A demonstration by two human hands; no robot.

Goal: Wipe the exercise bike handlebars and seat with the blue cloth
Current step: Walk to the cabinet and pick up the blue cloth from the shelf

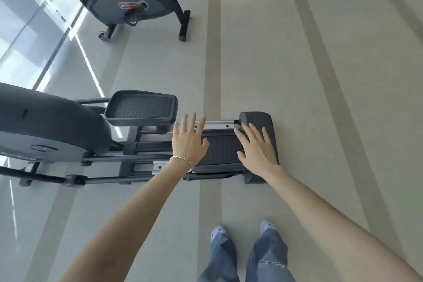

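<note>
Exercise bike [130,2] on the pale floor [297,75] at upper left, well apart from the hands, left hand [188,142] and right hand [256,149] side by side, fingers straight and spread, over the footplate [220,149] of an elliptical trainer [52,121]

Pale grey floor [263,64] with beige stripes; bright window panes [25,30] left; elliptical trainer [57,130] nearby.

Both hands, left [188,142] and right [256,149] (fingers spread, palms down), arms outstretched.
</note>
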